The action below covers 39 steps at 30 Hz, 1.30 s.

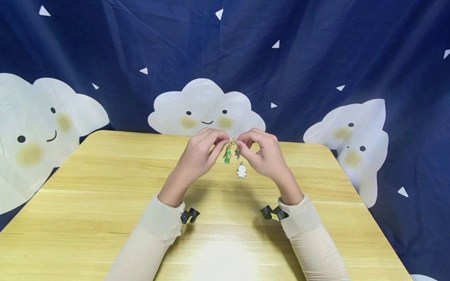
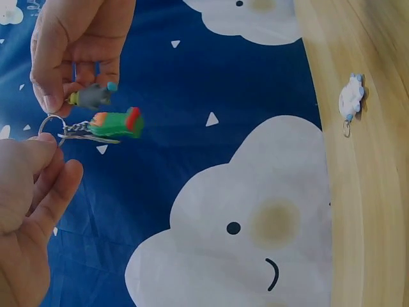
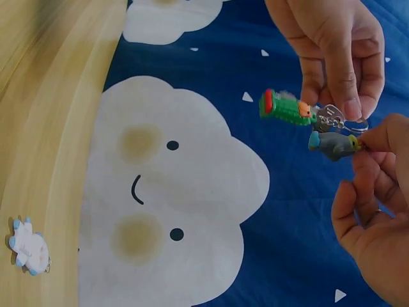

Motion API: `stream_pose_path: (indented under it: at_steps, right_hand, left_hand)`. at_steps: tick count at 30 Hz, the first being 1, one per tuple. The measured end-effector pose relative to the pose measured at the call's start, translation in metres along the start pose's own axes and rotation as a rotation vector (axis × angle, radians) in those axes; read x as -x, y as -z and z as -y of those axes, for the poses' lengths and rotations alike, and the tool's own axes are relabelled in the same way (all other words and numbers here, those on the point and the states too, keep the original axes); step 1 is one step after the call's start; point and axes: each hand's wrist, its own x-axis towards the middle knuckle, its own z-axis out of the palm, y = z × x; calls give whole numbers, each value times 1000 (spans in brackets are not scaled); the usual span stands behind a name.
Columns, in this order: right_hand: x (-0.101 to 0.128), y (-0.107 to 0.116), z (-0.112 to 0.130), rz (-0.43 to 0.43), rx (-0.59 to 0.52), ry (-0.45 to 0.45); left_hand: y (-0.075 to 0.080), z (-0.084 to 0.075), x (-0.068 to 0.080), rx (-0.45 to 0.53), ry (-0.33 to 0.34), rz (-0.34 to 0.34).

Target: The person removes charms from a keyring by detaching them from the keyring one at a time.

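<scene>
Both hands are raised close together above the far part of the table. My left hand [image 1: 201, 156] pinches a metal key ring [image 2: 52, 116] between thumb and fingertip. From this ring hangs a green figure charm [image 3: 285, 110] with a red end on a short chain, beside a flat silvery piece [image 3: 328, 114]. My right hand [image 1: 264, 156] pinches a small grey figure charm [image 3: 335, 146] at its yellow end, right beside the ring. Whether the grey charm is linked to the ring is hidden by the fingertips. On the table, apart from both hands, lies a white figure charm [image 1: 241, 171] with a small metal loop.
The wooden table [image 1: 105, 210] stretches under both arms. Behind it hangs a dark blue curtain [image 1: 197, 43] printed with white clouds and triangles. A small black camera [image 1: 190, 215] sits on the left wrist, another camera [image 1: 274, 213] on the right.
</scene>
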Motion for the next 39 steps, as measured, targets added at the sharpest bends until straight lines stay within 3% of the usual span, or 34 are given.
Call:
stream_pose_path:
  at_steps: [7, 13, 19, 24, 28, 34, 39]
  right_hand:
    - [-1, -3, -5, -14, 36, 115]
    - [-1, -4, -7, -25, 45, 145]
    - [-1, -3, -5, -78, 21, 115]
    - [-1, -2, -3, -119, 33, 97]
    - [-1, -1, -2, -130, 42, 112]
    - [-1, -2, -2, -134, 69, 140]
    - [-1, -2, -2, -123, 86, 152]
  left_hand:
    - [4, 0, -1, 0, -70, 8]
    - [3, -1, -2, 12, -96, 31]
    - [2, -4, -4, 105, 41, 11]
    - [-1, -5, -3, 248, 177, -17]
    - [-1, -6, -4, 309, 214, -45]
    - [0, -7, -5, 207, 117, -106]
    - [2, -7, -6, 162, 21, -114]
